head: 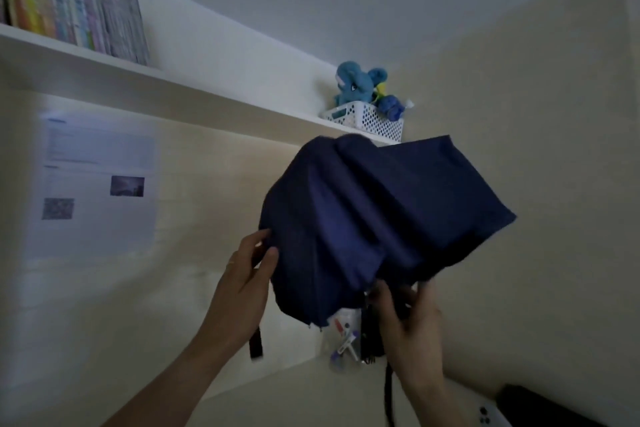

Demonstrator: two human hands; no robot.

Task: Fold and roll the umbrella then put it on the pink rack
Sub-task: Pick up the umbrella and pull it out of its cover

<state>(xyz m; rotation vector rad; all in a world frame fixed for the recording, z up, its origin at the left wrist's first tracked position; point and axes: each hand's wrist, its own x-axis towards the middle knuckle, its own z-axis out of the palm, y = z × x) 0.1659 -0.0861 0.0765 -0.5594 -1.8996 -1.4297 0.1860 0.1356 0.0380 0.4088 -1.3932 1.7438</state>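
Right hand point(412, 315): fingers curled about the shaft beneath the canopy. Left hand point(247, 274): fingers pinching the canopy's edge. Umbrella point(381, 218): navy, collapsed, fabric loose and creased, unrolled, strap point(255, 343) dangling; held aloft before the wall shelf point(214, 87).

Home study corner (bookshelf point(74, 0), plush toy point(358, 81), pinned paper point(97, 184))

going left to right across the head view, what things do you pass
books on the shelf → paper sheet on the wall → left hand gripping the umbrella's edge → blue plush toy in the white basket → right hand under the navy umbrella
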